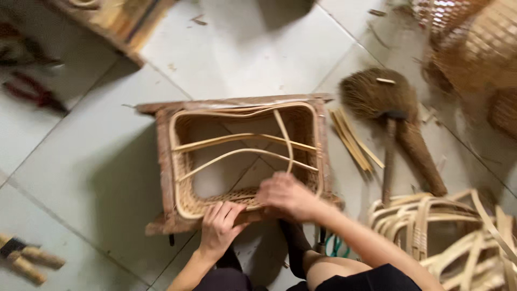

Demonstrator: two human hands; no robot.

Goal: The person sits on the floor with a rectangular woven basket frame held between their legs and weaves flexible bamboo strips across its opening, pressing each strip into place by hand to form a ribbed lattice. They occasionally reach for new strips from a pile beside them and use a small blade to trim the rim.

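Pale tiled floor (258, 48), strewn with offcuts. At centre, rectangular wooden frame (164, 161) enclosing a half-woven rattan basket (186, 202), rim uppermost, base still open to the tiles; curved cane ribs (242, 139) crossing the opening. At right, stack of finished woven baskets (479, 48), a pile of bent cane strips (447, 231), a coir hand broom (385, 102), a bundle of flat splints (353, 140). At far left, red-handled pliers (32, 91), blurred.

Left hand (219, 229): fingers spread, flat on the frame's near edge, pressing, holding nothing. Right hand (288, 195): curled over the near rim of the basket, apparently pinching a weaver strand; exact grip blurred, cannot tell.

Likely faults: kinking or snapping of a strand from too sharp a bend; sliding of frame on smooth tile if pressure eases; loose ribs springing out of place.
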